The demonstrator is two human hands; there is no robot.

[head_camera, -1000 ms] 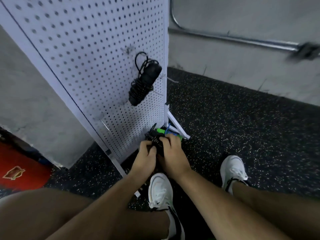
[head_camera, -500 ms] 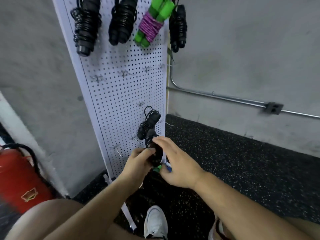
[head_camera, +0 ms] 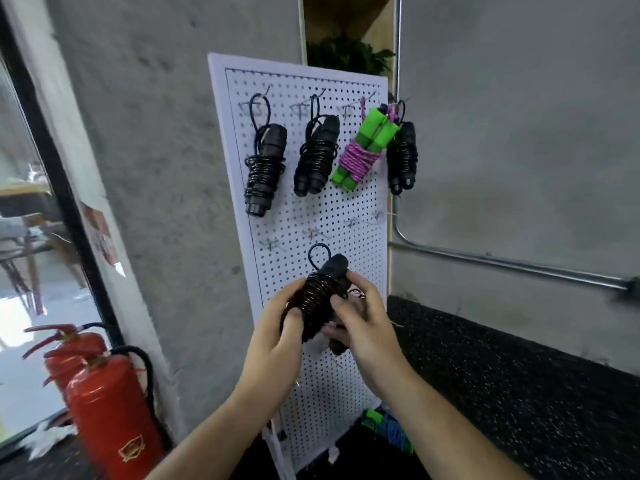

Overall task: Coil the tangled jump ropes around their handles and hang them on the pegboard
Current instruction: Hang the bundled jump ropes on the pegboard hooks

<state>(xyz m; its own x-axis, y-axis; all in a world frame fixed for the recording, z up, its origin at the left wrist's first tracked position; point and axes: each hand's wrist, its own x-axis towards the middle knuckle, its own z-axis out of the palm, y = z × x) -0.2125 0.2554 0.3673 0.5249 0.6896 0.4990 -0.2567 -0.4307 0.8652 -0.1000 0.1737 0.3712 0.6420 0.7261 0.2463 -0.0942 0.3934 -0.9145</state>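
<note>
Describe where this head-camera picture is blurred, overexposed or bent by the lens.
Head view: daylight behind the glass at left is blown out white; the black door frame bows from wide-angle distortion; the pipe clamp at the right edge is smeared; the coiled black rope, gripped by left hand and right hand, shows glints.

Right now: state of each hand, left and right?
Left hand: closed, gripping the coiled black jump rope.
Right hand: closed, holding the same rope.
</note>
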